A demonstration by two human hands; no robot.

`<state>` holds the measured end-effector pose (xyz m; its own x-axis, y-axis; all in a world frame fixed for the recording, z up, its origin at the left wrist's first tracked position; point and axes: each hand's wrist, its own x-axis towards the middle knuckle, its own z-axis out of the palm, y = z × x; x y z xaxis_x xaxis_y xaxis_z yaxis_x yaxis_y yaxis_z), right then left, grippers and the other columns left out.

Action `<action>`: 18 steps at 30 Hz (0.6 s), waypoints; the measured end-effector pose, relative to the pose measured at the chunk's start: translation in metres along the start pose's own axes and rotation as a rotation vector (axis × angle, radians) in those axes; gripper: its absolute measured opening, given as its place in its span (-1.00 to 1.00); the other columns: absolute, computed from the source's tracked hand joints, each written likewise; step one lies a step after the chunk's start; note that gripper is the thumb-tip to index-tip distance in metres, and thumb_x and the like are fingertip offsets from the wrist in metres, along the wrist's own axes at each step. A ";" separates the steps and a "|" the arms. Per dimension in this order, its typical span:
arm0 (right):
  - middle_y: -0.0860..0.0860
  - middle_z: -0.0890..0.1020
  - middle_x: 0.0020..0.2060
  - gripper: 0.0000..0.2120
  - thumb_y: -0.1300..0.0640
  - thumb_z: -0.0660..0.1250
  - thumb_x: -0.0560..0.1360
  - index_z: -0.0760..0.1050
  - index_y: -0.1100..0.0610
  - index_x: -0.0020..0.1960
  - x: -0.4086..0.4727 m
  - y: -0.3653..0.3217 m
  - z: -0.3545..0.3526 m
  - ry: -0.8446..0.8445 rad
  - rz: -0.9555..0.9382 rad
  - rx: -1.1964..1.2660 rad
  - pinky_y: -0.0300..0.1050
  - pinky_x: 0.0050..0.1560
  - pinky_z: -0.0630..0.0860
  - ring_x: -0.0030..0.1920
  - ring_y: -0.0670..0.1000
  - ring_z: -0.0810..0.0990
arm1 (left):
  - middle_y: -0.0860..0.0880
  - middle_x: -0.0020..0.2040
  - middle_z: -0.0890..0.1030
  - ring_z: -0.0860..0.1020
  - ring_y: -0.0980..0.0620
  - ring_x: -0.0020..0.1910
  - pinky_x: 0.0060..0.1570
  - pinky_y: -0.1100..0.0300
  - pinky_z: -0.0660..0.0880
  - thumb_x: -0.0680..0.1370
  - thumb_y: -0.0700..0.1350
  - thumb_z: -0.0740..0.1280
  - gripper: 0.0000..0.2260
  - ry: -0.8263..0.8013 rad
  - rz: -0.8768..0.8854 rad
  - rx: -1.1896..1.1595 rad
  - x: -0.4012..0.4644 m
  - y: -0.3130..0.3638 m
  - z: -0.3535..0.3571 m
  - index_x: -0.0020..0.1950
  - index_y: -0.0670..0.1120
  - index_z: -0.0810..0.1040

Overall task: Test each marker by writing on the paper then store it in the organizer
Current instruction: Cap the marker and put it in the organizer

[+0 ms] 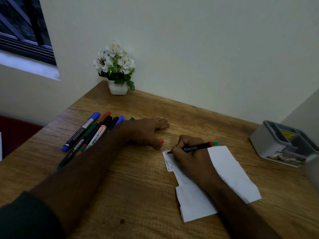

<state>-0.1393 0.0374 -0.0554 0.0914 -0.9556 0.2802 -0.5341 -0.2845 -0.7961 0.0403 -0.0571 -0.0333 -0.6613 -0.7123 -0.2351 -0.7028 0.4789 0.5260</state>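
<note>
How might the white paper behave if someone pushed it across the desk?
The paper looks thin and creased, so it would probably buckle rather than slide stiffly. It seems light, likely shifting easily; both hands touch it near one corner.

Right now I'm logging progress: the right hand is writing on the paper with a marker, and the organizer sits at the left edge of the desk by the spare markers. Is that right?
Not quite. The organizer sits at the right edge of the desk, away from the spare markers. The rest holds: the right hand writes on the paper with a marker. The head view shows it.
</note>
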 end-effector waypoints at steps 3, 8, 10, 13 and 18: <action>-0.02 0.53 -0.47 -0.79 0.26 0.40 0.41 0.48 0.30 -0.37 -0.001 -0.003 0.000 -0.015 -0.003 0.014 -0.35 -0.44 0.35 -0.45 -0.15 0.47 | 0.08 0.60 -0.08 -0.08 0.07 0.57 0.45 0.16 -0.04 0.49 0.07 0.43 -0.18 0.000 -0.007 0.009 -0.001 0.002 0.000 0.59 0.03 0.01; 0.01 0.56 -0.43 -0.79 0.32 0.39 0.43 0.49 0.21 -0.37 -0.001 0.000 0.001 0.032 0.007 -0.010 -0.36 -0.40 0.35 -0.41 -0.14 0.49 | 0.08 0.60 -0.09 -0.07 0.08 0.57 0.45 0.17 -0.03 0.49 0.06 0.44 -0.18 0.005 -0.003 0.018 -0.003 0.003 -0.001 0.59 0.03 0.01; 0.02 0.58 -0.42 -0.81 0.27 0.39 0.42 0.51 0.20 -0.36 -0.001 0.001 0.002 0.020 0.000 -0.021 -0.37 -0.39 0.36 -0.40 -0.14 0.50 | 0.09 0.60 -0.09 -0.07 0.08 0.56 0.44 0.18 -0.02 0.49 0.07 0.43 -0.18 0.005 -0.005 0.019 -0.003 0.003 -0.001 0.59 0.03 0.01; 0.01 0.56 -0.45 -0.77 0.35 0.39 0.42 0.48 0.21 -0.38 -0.001 0.001 0.002 0.020 -0.006 0.000 -0.37 -0.41 0.34 -0.42 -0.14 0.48 | 0.08 0.61 -0.09 -0.08 0.09 0.56 0.45 0.18 -0.03 0.49 0.08 0.43 -0.18 -0.002 -0.005 0.019 -0.002 0.002 0.000 0.60 0.03 0.00; 0.03 0.54 -0.44 -0.76 0.34 0.39 0.44 0.46 0.21 -0.38 0.000 0.000 0.000 0.021 -0.001 -0.041 -0.37 -0.42 0.34 -0.41 -0.14 0.47 | 0.07 0.61 -0.10 -0.09 0.09 0.57 0.47 0.15 -0.06 0.49 0.10 0.42 -0.17 -0.005 -0.004 0.032 -0.001 0.001 0.000 0.60 0.03 0.00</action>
<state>-0.1392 0.0379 -0.0553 0.0744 -0.9534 0.2925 -0.5683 -0.2816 -0.7731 0.0402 -0.0554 -0.0322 -0.6598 -0.7117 -0.2412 -0.7134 0.4923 0.4987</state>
